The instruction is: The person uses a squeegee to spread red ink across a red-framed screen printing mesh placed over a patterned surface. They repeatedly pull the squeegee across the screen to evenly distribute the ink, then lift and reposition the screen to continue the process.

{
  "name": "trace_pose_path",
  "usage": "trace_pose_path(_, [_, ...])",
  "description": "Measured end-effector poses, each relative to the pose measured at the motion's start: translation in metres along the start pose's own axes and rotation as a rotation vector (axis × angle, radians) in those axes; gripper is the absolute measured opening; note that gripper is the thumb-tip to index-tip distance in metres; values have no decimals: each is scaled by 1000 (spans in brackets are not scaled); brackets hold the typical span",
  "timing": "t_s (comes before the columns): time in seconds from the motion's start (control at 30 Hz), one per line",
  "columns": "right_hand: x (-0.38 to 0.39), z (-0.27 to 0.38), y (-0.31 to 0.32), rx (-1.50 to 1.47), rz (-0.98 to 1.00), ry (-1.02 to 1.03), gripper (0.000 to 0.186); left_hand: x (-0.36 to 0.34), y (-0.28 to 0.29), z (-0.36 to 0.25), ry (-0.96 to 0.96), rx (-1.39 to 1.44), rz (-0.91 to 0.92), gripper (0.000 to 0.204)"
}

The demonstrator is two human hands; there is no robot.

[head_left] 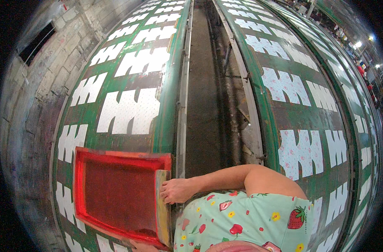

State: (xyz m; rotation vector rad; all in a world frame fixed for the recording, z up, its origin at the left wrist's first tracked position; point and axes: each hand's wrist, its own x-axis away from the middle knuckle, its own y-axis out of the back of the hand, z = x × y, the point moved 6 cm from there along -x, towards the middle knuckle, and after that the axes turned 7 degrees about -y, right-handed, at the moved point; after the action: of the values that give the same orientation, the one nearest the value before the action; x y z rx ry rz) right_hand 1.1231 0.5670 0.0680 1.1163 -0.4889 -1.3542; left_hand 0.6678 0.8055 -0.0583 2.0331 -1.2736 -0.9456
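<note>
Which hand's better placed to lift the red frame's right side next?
Right hand, probably: its fingers grip the strip there. The left hand is at the lower edge of the red frame.

Hands [177, 191] on red frame [124, 154], white cutouts [147, 113], green tables [168, 109]
</note>
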Motion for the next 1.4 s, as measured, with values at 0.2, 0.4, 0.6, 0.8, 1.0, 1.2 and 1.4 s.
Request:
trace_pose_path(0.2, [-6,-2,-17,163,113,42,27,4,19,4,90,-31,6,85])
trace_pose_path(0.4, [-21,-4,-20,258,188,23,18,16,23,-16,60,148,26,77])
trace_pose_path(0.6, [-57,8,-21,362,193,44,13,30,32,-48,125,238,57,67])
trace_pose_path(0.8, [-87,30,-55,249,461,82,33,45,32,-59,182,462,121,64])
trace_pose_path(1.0, [-107,35,-27,218,499,13,41,44,46,-67,170,291,19,50])
trace_pose_path(1.2, [-94,51,-22,230,555,-88,52,45,50,-67,224,593,-82,49])
trace_pose_path(1.4, [-80,88,-47,229,481,-30,62,44,38,-50,116,385,-126,51])
